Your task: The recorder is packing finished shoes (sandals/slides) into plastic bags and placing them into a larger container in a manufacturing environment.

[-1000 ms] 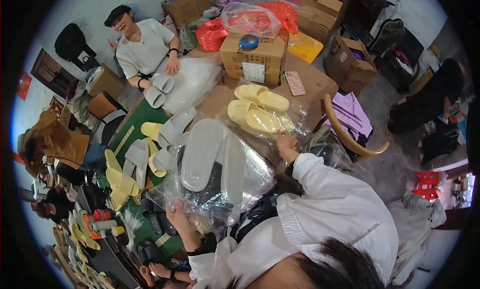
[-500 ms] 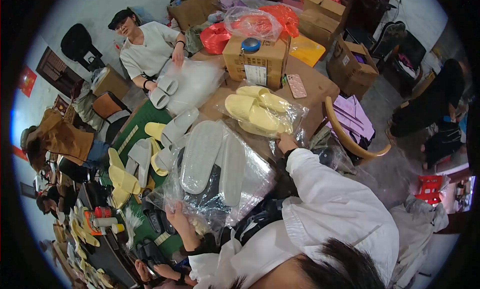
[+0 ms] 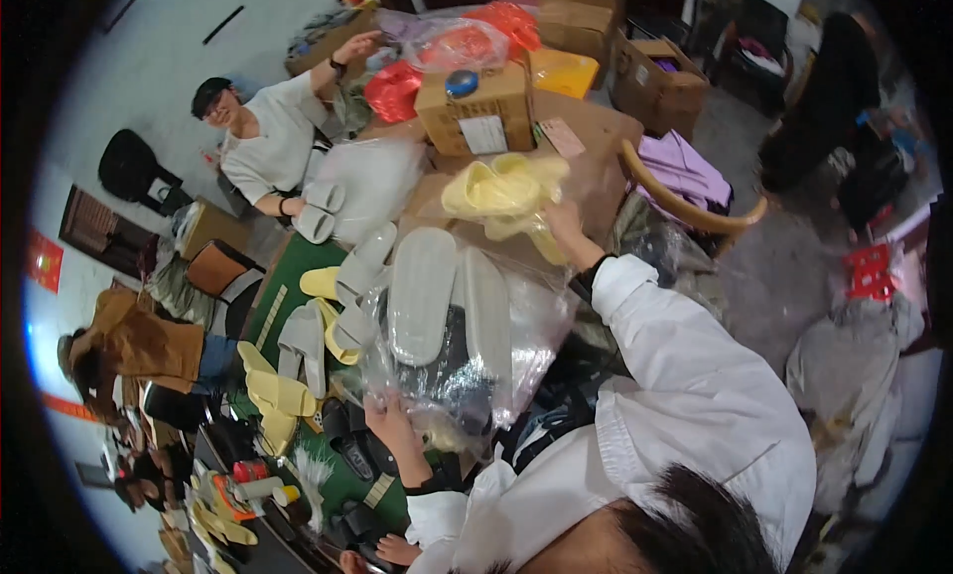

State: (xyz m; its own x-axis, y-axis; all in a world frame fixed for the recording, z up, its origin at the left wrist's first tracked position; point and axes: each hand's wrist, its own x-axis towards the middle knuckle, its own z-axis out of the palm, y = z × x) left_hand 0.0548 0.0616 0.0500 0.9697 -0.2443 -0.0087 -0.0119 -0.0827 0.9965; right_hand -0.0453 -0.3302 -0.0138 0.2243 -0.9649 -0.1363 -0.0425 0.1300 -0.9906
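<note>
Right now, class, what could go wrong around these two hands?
The clear plastic pinched by the left hand might tear under a hard pull. The yellow slippers, gripped at one end by the right hand, could slip loose, or perhaps bump the pink phone lying just beyond them.

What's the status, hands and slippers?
Left hand gripping clear bag, grey slippers inside. Right hand holding bagged yellow slippers. Cardboard box stands just beyond.

pale wall point(image 3: 169, 77) | grey floor point(image 3: 804, 238) | brown-backed chair point(image 3: 216, 266) | curved wooden rail point(image 3: 695, 216) | black armchair point(image 3: 762, 26)
</note>
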